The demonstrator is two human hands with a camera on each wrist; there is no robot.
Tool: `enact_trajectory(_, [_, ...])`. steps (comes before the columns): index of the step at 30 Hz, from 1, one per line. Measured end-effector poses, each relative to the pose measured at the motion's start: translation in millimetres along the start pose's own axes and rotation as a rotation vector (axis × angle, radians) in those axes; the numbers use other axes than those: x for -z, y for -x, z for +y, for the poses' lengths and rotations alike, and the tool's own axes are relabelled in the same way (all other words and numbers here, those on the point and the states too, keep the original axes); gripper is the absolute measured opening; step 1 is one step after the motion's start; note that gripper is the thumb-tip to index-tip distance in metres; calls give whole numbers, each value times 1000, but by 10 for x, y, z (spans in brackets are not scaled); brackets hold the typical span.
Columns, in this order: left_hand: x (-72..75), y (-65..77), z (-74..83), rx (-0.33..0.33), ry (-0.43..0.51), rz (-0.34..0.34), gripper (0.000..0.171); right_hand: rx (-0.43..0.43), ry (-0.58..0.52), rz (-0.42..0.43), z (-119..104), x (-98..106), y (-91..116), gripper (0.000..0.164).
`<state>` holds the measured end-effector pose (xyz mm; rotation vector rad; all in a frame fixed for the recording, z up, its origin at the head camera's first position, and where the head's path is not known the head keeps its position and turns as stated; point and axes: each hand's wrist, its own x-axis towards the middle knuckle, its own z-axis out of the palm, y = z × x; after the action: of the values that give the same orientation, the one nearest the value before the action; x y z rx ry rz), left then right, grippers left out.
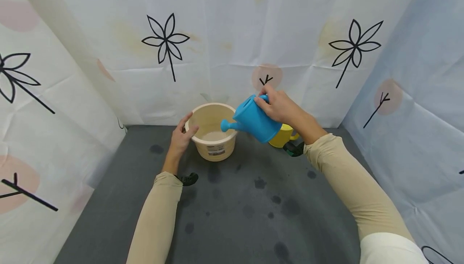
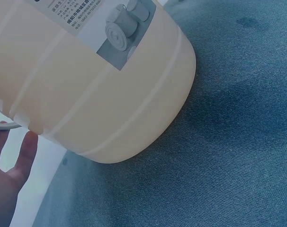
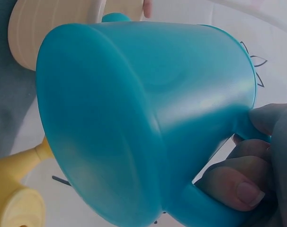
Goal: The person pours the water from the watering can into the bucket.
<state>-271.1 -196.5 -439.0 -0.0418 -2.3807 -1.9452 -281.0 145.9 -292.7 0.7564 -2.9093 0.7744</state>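
A cream plastic bucket (image 1: 216,148) with a printed label stands upright on the dark grey tabletop. My left hand (image 1: 180,137) holds its left rim, thumb on the inner side; in the left wrist view, fingers (image 2: 26,153) show beside the bucket wall (image 2: 101,109). The handle of a blue watering can (image 1: 256,120) is in the grip of my right hand (image 1: 277,105). The can is tilted to the left, its spout head over the right part of the bucket's opening. Its underside faces the right wrist camera, and the fingers (image 3: 238,182) curl round the handle. No water stream can be made out.
Behind the blue can, a yellow vessel (image 1: 280,137) with a handle stands partly hidden on the tabletop (image 1: 232,215). Dark wet-looking spots mark the cloth. White patterned sheets (image 1: 224,62) hang at the back and both sides, close behind the bucket.
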Motion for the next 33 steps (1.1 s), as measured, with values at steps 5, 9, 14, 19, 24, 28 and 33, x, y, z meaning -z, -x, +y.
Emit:
enact_trajectory(5, [0, -6, -8, 0, 3, 3, 66, 1, 10, 1, -7, -7, -12, 28])
enact_trajectory(9, [3, -5, -12, 9, 13, 9, 66, -4, 4, -12, -21, 1, -16, 30])
enact_trajectory(14, [0, -13, -19, 8, 21, 6, 67, -25, 0, -23, -31, 11, -18, 30])
enact_trajectory(19, [-9, -10, -20, 8, 36, 9, 66, -25, 1, -15, -43, 5, -24, 27])
enact_trajectory(24, [-8, -10, -30, 8, 47, 10, 66, -32, -2, -14, -57, 8, -37, 26])
enact_trajectory(28, [-6, -63, -106, 11, 48, 13, 66, -40, 3, -26, -71, 19, -45, 27])
enact_trajectory(33, [1, -203, -321, 7, 66, 21, 66, -37, 2, -31, -92, 25, -52, 26])
